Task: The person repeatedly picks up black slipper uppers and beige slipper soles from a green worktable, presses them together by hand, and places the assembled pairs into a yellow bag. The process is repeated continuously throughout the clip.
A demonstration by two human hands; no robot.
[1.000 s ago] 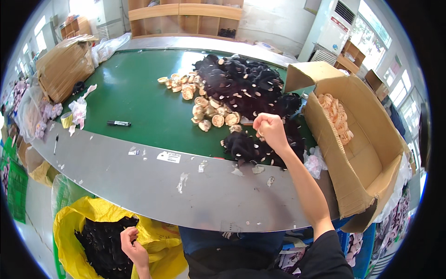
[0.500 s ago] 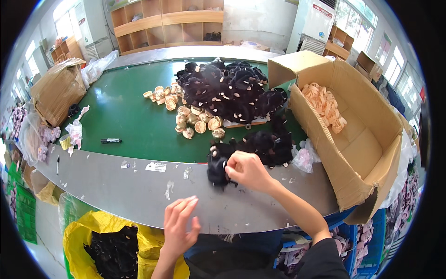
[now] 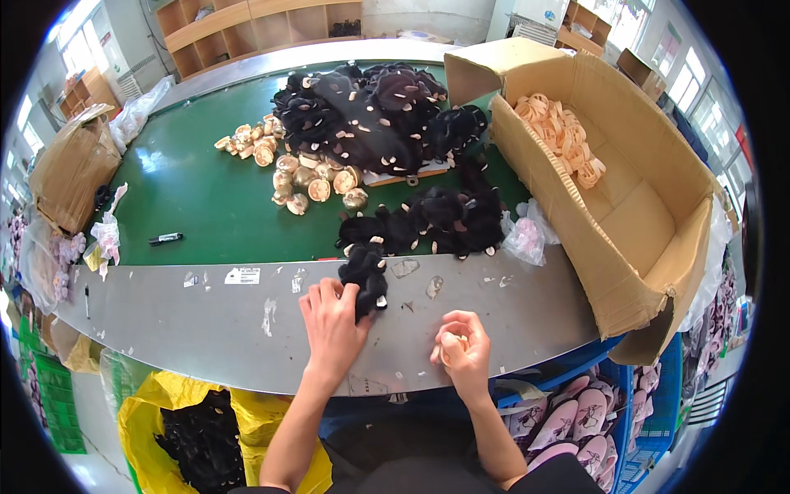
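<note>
On the grey metal edge of the table, a black fluffy piece with small pale tabs lies upright away from me. My left hand is closed on its near left side, fingers bent over it and thumb at its lower end. To the right, my right hand is curled above the metal, apart from that piece. A bit of something pale peach shows among its fingers, mostly hidden. Just beyond, more black fluffy pieces lie along the green surface, with a large heap of them farther back.
Gold half-round shells lie left of the heap. A long cardboard box at right holds peach bands. A marker lies left. Below the table are a yellow bag of black pieces and a blue crate with pink slippers.
My right hand has left the black piece and drawn back toward the table's near edge. My left hand has moved up and forward onto the piece. The whole view has shifted slightly.
</note>
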